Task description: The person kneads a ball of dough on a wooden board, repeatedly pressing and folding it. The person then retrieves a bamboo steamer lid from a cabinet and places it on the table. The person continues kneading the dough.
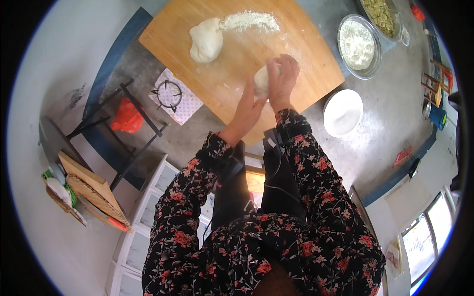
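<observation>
Both my hands are around a pale lump of dough (pixel 261 80) over the wooden board (pixel 237 48). My left hand (pixel 249 109) lies along the near left side of the lump, fingers pointing away from me. Over its right side and top curls my right hand (pixel 283 79), hiding part of the dough. Farther off on the board rests a larger piece of dough (pixel 206 40). A ridge of white flour (pixel 250 21) runs rightward from that piece, and a thin dusting covers the wood near my hands.
Right of the board stand a white bowl (pixel 343 113), a clear bowl of flour (pixel 357 46) and a basin of greenish chopped food (pixel 381 16). To the left are a pot-support ring (pixel 167 96), a black metal frame (pixel 122 122), a red plastic bag (pixel 127 116) and white drawers (pixel 142 218).
</observation>
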Demonstrator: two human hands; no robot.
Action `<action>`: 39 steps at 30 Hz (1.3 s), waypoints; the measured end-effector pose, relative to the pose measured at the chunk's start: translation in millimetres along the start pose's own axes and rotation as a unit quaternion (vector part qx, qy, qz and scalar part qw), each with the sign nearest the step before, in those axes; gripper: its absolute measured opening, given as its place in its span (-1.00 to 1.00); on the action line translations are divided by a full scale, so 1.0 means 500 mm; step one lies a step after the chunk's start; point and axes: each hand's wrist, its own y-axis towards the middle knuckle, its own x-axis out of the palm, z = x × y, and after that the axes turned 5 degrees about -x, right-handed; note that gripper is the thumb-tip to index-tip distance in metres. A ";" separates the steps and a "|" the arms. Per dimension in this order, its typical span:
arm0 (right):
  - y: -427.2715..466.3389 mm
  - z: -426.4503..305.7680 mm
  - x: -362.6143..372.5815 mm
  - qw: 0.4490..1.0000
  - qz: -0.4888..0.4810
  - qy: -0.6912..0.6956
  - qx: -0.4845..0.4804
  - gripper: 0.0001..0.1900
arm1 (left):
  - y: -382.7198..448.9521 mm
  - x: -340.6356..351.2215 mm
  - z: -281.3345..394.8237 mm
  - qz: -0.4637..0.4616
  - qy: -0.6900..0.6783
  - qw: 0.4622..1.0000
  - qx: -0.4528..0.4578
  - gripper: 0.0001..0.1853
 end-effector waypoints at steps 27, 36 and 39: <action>0.054 0.006 -0.004 0.961 -0.130 0.123 0.212 -0.75 | 0.080 0.036 -0.004 0.095 0.061 0.989 0.096 -0.42; -0.001 0.054 0.060 0.997 0.024 -0.052 -0.045 -0.85 | 0.062 0.015 -0.031 0.067 0.058 0.996 -0.008 -0.41; 0.042 0.036 0.057 0.989 -0.077 -0.090 0.083 -0.77 | 0.103 0.023 -0.009 0.079 0.073 0.994 -0.009 -0.41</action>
